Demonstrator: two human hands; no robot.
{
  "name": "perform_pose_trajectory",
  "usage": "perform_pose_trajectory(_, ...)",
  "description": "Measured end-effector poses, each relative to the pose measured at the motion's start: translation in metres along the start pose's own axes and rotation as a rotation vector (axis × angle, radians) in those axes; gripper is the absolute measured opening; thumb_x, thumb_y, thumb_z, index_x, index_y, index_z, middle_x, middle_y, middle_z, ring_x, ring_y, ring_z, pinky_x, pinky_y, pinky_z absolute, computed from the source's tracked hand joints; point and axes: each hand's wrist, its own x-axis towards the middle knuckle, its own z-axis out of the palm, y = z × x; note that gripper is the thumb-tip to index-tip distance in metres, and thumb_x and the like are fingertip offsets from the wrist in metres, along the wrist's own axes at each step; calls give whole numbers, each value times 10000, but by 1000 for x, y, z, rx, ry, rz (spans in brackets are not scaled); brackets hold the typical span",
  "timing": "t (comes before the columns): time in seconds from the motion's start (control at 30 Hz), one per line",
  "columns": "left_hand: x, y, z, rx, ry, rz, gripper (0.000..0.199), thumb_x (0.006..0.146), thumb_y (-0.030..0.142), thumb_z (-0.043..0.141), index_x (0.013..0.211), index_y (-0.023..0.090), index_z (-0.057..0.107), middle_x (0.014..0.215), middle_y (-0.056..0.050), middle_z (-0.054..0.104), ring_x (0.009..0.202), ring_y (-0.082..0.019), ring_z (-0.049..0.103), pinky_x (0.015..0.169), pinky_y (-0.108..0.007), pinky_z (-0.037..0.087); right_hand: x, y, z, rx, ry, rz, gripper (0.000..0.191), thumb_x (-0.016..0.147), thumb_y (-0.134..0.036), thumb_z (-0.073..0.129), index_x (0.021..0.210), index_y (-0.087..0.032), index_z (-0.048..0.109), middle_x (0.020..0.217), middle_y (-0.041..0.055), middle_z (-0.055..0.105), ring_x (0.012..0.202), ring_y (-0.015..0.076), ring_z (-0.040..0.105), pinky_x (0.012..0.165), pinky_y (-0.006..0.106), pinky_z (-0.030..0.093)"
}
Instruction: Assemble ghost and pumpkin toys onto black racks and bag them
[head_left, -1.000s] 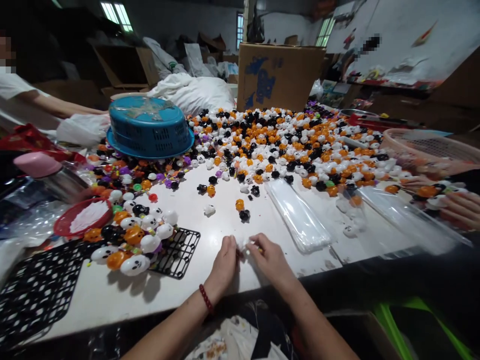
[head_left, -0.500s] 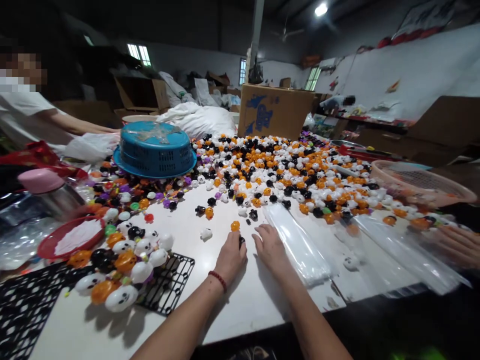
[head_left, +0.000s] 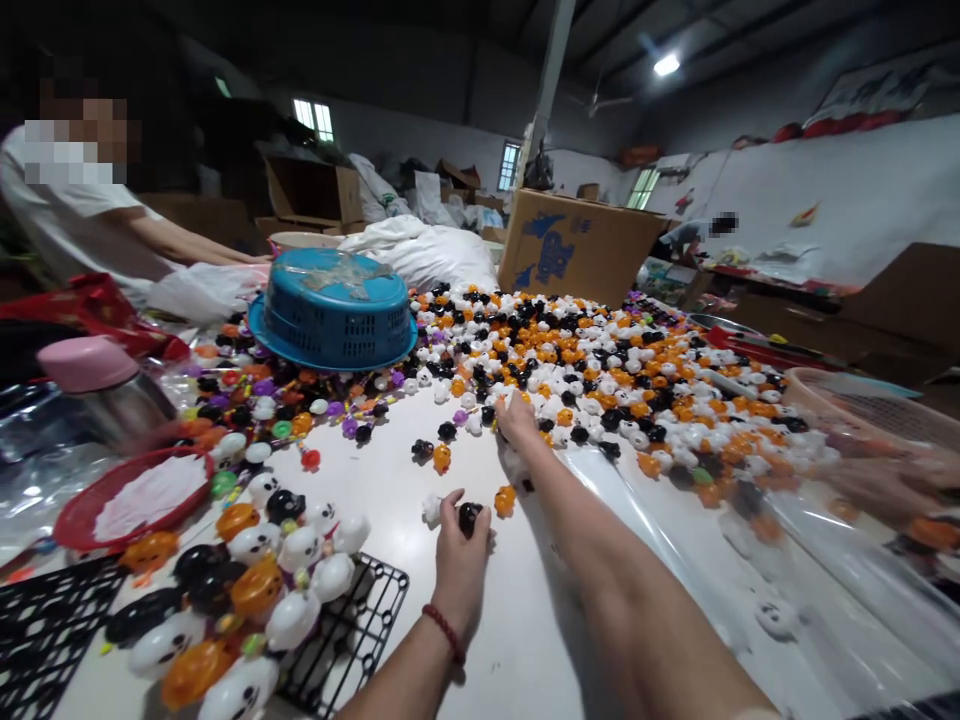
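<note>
Head view: the left hand (head_left: 460, 560) pinches a small, rounded, glossy black plastic piece (head_left: 470, 517) over the white tabletop (head_left: 517, 640). The right hand (head_left: 517, 422) meets the orange, white and black plastic heap (head_left: 547, 352); I cannot tell whether its fingers grasp anything. The black piece is probably light, stiff, slippery; best gripped across its sides.
</note>
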Motion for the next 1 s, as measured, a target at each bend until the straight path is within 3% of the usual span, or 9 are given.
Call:
perform_pose_trajectory(0.13,4,3,-1,-154,8,-48,436,867,604,524,1056,214,485,710,32,580,482,-96,522,414,-198,381,11,-10,9,10,-23,-88,306,950,-278,462,1104,-91,649,1071,173,665,1062,239,569,914,325,414)
perform_pose_trajectory(0.23,3,11,-2,-272,23,-92,431,877,641,483,945,217,454,740,28,586,451,-75,484,366,-176,328,-7,-14,5,38,-20,-178,310,940,-223,456,1167,-106,631,1147,156,642,1088,220,554,958,324,409)
perform_pose_trajectory(0.33,2,19,-2,-403,-10,-131,426,890,642,474,892,218,441,675,43,573,454,-65,472,401,-159,345,-55,-4,-11,216,-70,-263,364,935,-272,498,1253,-136,612,1180,136,628,998,197,599,888,323,481)
perform_pose_trajectory(0.43,-1,26,-1,-526,-33,-159,420,884,633,500,893,217,448,642,49,570,445,-55,453,426,-155,344,-122,18,-32,498,-212,-279,412,929,-392,552,1288,-205,627,1145,101,657,934,189,638,812,339,538)
perform_pose_trajectory(0.53,-4,29,2,-528,-78,-158,436,865,635,530,866,203,472,632,45,566,424,-46,426,403,-157,300,-182,39,-49,627,-284,-245,395,915,-393,591,1271,-231,647,1176,83,675,1012,198,648,884,367,540)
perform_pose_trajectory(0.63,-10,31,5,-507,-99,-147,444,834,628,584,833,197,478,632,51,541,452,-48,447,414,-155,319,-215,48,-58,647,-242,-255,379,915,-364,604,1267,-229,646,1212,86,676,1064,208,649,934,377,532)
perform_pose_trajectory(0.87,-17,30,6,-340,-298,-49,424,888,637,497,834,221,437,547,85,459,397,-58,395,403,-171,299,-227,52,-65,440,-57,-417,305,958,-291,523,1225,-215,648,1082,98,703,948,210,669,847,368,562)
perform_pose_trajectory(1.0,-17,26,7,-286,-338,3,438,869,652,514,826,228,417,550,88,446,402,-66,407,410,-183,309,-229,55,-62,350,-4,-472,335,972,-242,474,1281,-222,602,1086,106,676,988,223,652,888,392,558)
